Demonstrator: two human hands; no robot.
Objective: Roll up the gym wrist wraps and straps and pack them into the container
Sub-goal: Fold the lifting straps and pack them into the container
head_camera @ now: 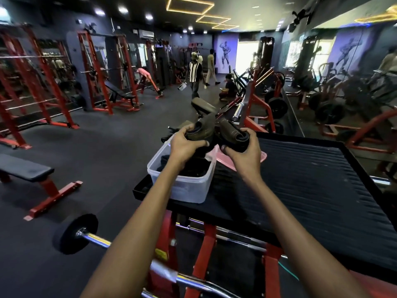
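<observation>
A clear plastic container [189, 187] stands on the left part of a black ribbed platform [311, 179], with dark rolled wraps [193, 168] inside. My left hand [184, 145] grips a dark padded strap [203, 129] held up over the container's far side. My right hand [245, 151] grips a second dark strap [233, 134] with a rolled end, beside the first. The two straps touch in the middle. A pink lid [221, 157] lies on the platform behind the container, under my right hand.
The platform sits on a red machine frame [206, 248]. A barbell with a black plate [75, 233] lies low left, a flat bench [25, 171] further left. Red racks [96, 72] line the far wall. People [195, 74] stand in the aisle ahead. A mirror [354, 72] is at right.
</observation>
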